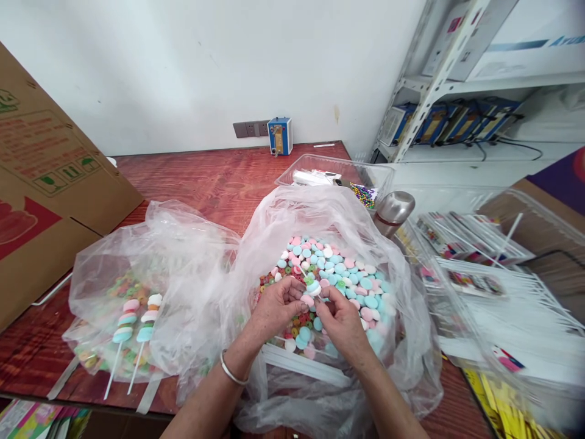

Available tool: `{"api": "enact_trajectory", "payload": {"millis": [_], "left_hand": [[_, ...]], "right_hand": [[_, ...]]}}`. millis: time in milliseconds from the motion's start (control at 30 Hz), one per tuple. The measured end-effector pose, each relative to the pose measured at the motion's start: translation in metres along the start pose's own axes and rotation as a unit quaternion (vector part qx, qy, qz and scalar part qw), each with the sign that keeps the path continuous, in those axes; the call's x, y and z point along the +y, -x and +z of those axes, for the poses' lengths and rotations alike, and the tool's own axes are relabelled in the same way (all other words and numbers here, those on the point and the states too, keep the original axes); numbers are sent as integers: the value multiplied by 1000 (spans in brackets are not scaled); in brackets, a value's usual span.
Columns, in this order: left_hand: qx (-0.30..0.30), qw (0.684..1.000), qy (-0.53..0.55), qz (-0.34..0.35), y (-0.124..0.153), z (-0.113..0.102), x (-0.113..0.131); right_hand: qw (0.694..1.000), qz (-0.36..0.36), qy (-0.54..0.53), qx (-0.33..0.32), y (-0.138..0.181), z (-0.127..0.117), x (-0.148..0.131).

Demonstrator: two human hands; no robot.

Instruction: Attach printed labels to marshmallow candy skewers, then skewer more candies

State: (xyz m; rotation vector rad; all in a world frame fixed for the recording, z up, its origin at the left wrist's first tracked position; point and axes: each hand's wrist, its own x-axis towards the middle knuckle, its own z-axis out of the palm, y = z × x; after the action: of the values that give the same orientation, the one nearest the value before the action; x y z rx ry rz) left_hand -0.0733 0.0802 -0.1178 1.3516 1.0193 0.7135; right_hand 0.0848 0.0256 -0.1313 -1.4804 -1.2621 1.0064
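Note:
My left hand [284,303] is closed, with a pink candy disc [308,300] at its fingertips. My right hand [340,314] pinches a candy stick [313,288] near its lower end; a green ring and pale blue and white pieces are threaded on it. Both hands meet above an open clear plastic bag [269,225] of pastel candy discs [365,283]. Red, orange and green gummy rings [297,323] lie at the left of this heap. White sticks [306,366] lie in a bundle at the bag's near side, below my wrists.
On the left, two finished-looking candy skewers [122,329] rest on another plastic bag [183,244] holding gummy rings. A cardboard box [55,158] stands behind them. A steel flask [395,210], clear bins [384,177] and a stick-filled container [493,311] line the right.

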Motion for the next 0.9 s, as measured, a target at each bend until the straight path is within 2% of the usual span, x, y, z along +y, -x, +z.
{"api": "enact_trajectory", "payload": {"millis": [200, 367, 433, 533, 633, 733, 900], "left_hand": [[19, 1000, 13, 8, 2, 2, 0], [-71, 982, 167, -58, 7, 5, 4], [-38, 981, 180, -61, 8, 6, 4], [45, 980, 183, -69, 6, 6, 4], [106, 969, 206, -86, 2, 3, 2], [132, 960, 230, -86, 0, 1, -1], [138, 957, 244, -76, 0, 4, -3]], "right_hand": [[998, 21, -53, 16, 4, 5, 2], [996, 10, -90, 6, 4, 8, -1], [997, 13, -75, 15, 6, 6, -4], [999, 31, -21, 31, 18, -1, -10], [998, 60, 13, -19, 36, -9, -16], [994, 69, 21, -77, 53, -12, -20], [992, 84, -1, -89, 64, -8, -17]]}}
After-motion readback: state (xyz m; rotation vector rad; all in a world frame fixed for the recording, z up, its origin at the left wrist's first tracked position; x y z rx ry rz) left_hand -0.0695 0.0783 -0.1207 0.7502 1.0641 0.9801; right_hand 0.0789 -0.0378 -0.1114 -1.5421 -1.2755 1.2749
